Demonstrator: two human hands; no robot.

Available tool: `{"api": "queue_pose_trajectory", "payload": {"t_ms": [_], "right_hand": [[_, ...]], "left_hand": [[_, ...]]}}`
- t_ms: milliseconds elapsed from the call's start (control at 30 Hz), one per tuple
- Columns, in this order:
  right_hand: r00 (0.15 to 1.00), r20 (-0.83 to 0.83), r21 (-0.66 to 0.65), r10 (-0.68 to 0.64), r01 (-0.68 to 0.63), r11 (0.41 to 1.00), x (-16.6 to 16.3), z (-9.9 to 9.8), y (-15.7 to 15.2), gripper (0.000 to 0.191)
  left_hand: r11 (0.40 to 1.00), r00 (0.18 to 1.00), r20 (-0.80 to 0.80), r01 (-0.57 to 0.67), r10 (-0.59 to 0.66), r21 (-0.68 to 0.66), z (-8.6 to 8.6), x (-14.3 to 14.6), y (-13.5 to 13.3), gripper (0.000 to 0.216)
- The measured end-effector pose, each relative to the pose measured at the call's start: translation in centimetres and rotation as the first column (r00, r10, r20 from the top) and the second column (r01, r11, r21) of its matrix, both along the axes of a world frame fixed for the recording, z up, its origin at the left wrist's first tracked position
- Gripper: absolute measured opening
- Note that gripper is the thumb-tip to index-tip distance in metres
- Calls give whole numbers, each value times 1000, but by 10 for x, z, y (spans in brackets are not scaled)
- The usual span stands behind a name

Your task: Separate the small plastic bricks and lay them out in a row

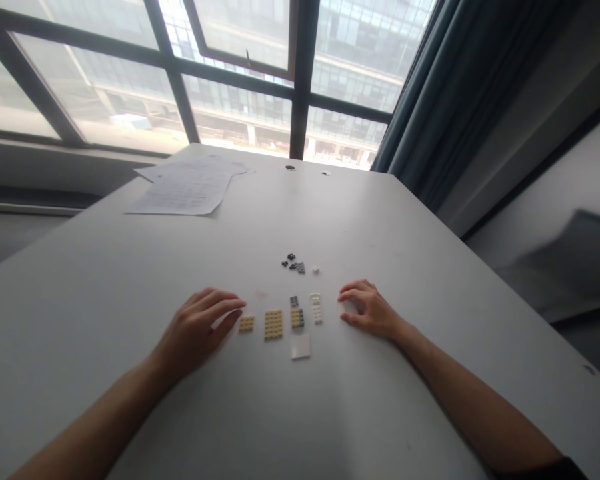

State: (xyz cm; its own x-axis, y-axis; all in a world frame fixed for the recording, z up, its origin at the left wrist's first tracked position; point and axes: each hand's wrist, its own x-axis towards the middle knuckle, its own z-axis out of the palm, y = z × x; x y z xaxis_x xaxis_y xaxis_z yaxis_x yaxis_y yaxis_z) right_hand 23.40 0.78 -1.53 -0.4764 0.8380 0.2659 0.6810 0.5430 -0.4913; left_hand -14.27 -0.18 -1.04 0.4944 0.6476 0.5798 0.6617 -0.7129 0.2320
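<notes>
My left hand [197,327] rests on the table with fingers stretched and thumb apart, holding nothing. Its fingertips are beside a small tan studded plate [247,324]. A larger tan plate [273,325] lies to the right of that. Further right are a small grey plate [294,301], a joined tan and grey piece [297,318] and a white studded strip [316,309]. A smooth white square tile [301,347] lies in front. My right hand [370,310] has its thumb and fingers curled around a small pale piece [341,307], partly hidden at the fingertips.
Behind the plates lie several small dark and grey pieces [295,264] and a small white piece [316,270]. Printed papers [185,190] lie at the white table's [350,220] far left. Windows and a dark curtain [445,93] stand beyond its edge.
</notes>
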Motion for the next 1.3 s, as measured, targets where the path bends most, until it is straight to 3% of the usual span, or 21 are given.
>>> {"api": "queue_pose_trajectory", "payload": {"t_ms": [467,600,733,900,1067,1300], "right_hand": [[997,69,80,-25,19,997,-8,1,-4,23],[996,83,91,-22,14,996,-10,1,-5,24],[996,83,93,-12,4,996,-11,2,-5,24],[998,68,114,3,-11,993,-10,1,-4,24],[998,18,179,54,-56,982,-15,1,-6,25],[975,16,246,221,-219,944,-37,5,-17,29]], "left_hand": [[1000,999,-35,-4,3,-24,-1,2,0,13],[996,996,-37,-78,76,-47,2,5,3,18],[981,980,-116,-173,163,-83,16,29,19,27],[966,949,-258,-222,183,-131,31,82,51,37],[957,926,-327,-247,188,-151,29,117,76,36],[957,926,-328,-246,185,-154,19,123,88,25]]}}
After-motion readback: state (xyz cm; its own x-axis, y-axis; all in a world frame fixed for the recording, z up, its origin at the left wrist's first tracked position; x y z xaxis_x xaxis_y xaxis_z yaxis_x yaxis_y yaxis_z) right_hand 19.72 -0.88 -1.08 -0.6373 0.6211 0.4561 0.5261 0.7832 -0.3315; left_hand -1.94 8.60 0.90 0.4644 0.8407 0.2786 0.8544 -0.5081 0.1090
